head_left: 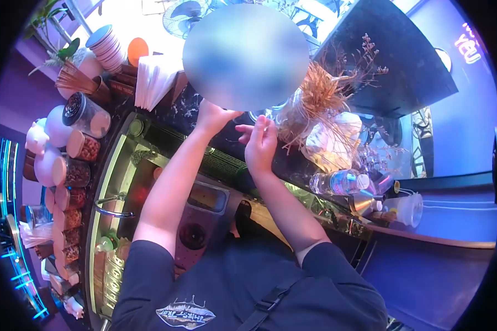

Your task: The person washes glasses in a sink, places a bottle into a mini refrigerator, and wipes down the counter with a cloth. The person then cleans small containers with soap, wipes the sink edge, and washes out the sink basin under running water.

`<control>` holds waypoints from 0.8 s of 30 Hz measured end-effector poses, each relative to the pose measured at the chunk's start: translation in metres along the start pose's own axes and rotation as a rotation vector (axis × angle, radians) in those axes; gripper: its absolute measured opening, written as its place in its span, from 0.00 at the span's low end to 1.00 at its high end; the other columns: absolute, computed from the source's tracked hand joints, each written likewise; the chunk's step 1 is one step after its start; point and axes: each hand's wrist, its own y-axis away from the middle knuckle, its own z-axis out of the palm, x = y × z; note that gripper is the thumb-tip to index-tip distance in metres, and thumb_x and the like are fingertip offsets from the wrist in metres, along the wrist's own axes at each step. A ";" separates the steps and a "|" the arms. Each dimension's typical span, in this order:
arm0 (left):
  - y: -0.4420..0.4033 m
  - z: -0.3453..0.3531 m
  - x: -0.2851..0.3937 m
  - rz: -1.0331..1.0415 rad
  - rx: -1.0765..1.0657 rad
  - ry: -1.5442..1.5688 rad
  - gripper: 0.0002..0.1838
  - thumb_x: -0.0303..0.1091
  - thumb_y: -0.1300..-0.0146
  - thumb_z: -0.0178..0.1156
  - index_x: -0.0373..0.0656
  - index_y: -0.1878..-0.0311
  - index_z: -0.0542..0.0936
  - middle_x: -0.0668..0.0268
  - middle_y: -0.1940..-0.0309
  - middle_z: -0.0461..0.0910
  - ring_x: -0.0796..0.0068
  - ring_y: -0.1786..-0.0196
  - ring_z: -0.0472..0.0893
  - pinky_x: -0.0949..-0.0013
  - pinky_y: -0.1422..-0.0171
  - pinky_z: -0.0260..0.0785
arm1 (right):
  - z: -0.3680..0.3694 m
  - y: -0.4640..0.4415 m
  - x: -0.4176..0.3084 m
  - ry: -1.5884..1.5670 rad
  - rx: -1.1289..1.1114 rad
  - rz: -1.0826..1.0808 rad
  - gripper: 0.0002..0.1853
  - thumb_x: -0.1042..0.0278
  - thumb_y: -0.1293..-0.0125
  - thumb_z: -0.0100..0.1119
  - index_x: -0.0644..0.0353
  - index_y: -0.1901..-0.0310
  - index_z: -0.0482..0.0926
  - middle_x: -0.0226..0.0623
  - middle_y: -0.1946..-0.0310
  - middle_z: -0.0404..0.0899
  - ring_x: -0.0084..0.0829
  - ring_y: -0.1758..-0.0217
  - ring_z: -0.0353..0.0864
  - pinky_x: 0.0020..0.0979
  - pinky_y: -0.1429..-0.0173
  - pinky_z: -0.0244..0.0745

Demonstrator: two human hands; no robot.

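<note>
Over the dark marbled counter, my left hand [214,118] reaches forward with its thumb side toward the right. A blurred oval patch hides most of its fingers and whatever lies beyond them. My right hand [260,144] is raised beside it, fingers apart, with nothing visible in it. Between the hands, at the lower rim of the blur, a clear shiny rim [254,116] shows in part; its kind cannot be made out. Right of my right hand stands a bunch of dried flowers [321,91] in a pale wrap.
White paper sleeves [151,83], stacked cups [106,48] and lidded jars [74,172] line the left side. A steel sink [209,197] lies below my arms. A clear bottle [339,182] and a metal jigger [365,203] are at right. A black panel [389,60] rises behind.
</note>
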 end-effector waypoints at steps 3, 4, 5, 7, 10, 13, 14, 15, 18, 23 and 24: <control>-0.004 0.006 0.002 -0.009 -0.022 0.013 0.41 0.29 0.49 0.85 0.42 0.32 0.74 0.57 0.43 0.84 0.62 0.44 0.87 0.61 0.42 0.84 | -0.001 -0.009 0.005 -0.017 0.030 -0.015 0.15 0.52 0.11 0.47 0.56 0.48 0.73 0.36 0.68 0.88 0.21 0.75 0.79 0.23 0.66 0.75; -0.006 0.008 0.003 -0.006 -0.015 0.007 0.41 0.30 0.49 0.85 0.41 0.32 0.74 0.56 0.43 0.84 0.61 0.44 0.88 0.61 0.42 0.84 | -0.002 -0.012 0.007 -0.016 0.018 -0.024 0.15 0.52 0.11 0.47 0.57 0.47 0.73 0.38 0.66 0.89 0.21 0.74 0.79 0.23 0.66 0.76; -0.007 0.010 0.003 -0.005 -0.011 0.000 0.41 0.31 0.49 0.86 0.41 0.32 0.74 0.55 0.42 0.84 0.60 0.44 0.88 0.61 0.41 0.84 | -0.003 -0.014 0.009 -0.016 0.009 -0.030 0.15 0.53 0.11 0.48 0.57 0.47 0.72 0.39 0.65 0.89 0.22 0.73 0.80 0.23 0.65 0.77; -0.010 0.013 0.002 -0.001 -0.008 -0.008 0.42 0.32 0.49 0.86 0.39 0.33 0.74 0.52 0.42 0.84 0.59 0.44 0.88 0.61 0.41 0.85 | -0.005 -0.018 0.014 -0.010 -0.003 -0.047 0.14 0.53 0.12 0.50 0.57 0.47 0.72 0.43 0.62 0.90 0.23 0.72 0.81 0.23 0.64 0.79; -0.010 0.020 0.011 0.003 -0.040 -0.102 0.43 0.32 0.49 0.87 0.40 0.32 0.74 0.53 0.43 0.84 0.58 0.44 0.88 0.62 0.41 0.84 | -0.009 -0.021 0.020 -0.054 0.007 -0.021 0.13 0.56 0.13 0.51 0.58 0.46 0.73 0.41 0.62 0.90 0.23 0.70 0.82 0.23 0.64 0.79; -0.018 0.024 -0.004 -0.023 -0.006 -0.008 0.43 0.33 0.47 0.86 0.42 0.30 0.72 0.53 0.42 0.82 0.58 0.45 0.87 0.61 0.42 0.84 | -0.011 -0.023 0.023 -0.037 -0.040 -0.078 0.10 0.66 0.18 0.56 0.57 0.42 0.72 0.36 0.68 0.86 0.23 0.74 0.80 0.28 0.69 0.72; -0.025 0.023 -0.024 0.011 -0.004 -0.009 0.43 0.30 0.46 0.86 0.42 0.30 0.71 0.53 0.42 0.81 0.59 0.45 0.87 0.61 0.41 0.83 | -0.012 -0.018 0.017 -0.085 -0.059 -0.059 0.12 0.67 0.19 0.56 0.58 0.41 0.71 0.36 0.68 0.86 0.24 0.74 0.79 0.28 0.68 0.71; -0.026 0.022 -0.024 0.022 -0.012 -0.047 0.43 0.30 0.46 0.85 0.42 0.30 0.71 0.53 0.40 0.80 0.59 0.44 0.86 0.61 0.41 0.83 | -0.018 -0.014 0.010 -0.040 -0.099 -0.036 0.19 0.69 0.20 0.58 0.60 0.34 0.66 0.36 0.69 0.85 0.23 0.72 0.79 0.26 0.66 0.71; -0.023 0.019 -0.030 -0.024 -0.073 0.030 0.48 0.34 0.43 0.83 0.44 0.22 0.65 0.50 0.31 0.74 0.53 0.34 0.80 0.55 0.31 0.77 | -0.026 0.002 0.012 -0.004 -0.088 -0.115 0.33 0.71 0.24 0.59 0.61 0.23 0.56 0.36 0.66 0.84 0.23 0.71 0.77 0.26 0.64 0.72; 0.032 0.015 0.027 -0.070 0.091 -0.104 0.51 0.31 0.36 0.77 0.49 0.15 0.57 0.48 0.22 0.63 0.50 0.23 0.70 0.51 0.23 0.70 | -0.089 0.100 -0.087 0.123 -0.484 -0.033 0.32 0.75 0.28 0.62 0.64 0.24 0.66 0.33 0.66 0.83 0.21 0.72 0.73 0.25 0.65 0.71; 0.048 0.010 0.039 -0.089 0.113 -0.134 0.50 0.30 0.35 0.75 0.49 0.15 0.57 0.48 0.21 0.61 0.51 0.23 0.69 0.52 0.23 0.70 | -0.112 0.116 -0.106 0.187 -0.546 -0.078 0.14 0.74 0.30 0.66 0.62 0.44 0.85 0.29 0.72 0.82 0.22 0.75 0.74 0.25 0.67 0.70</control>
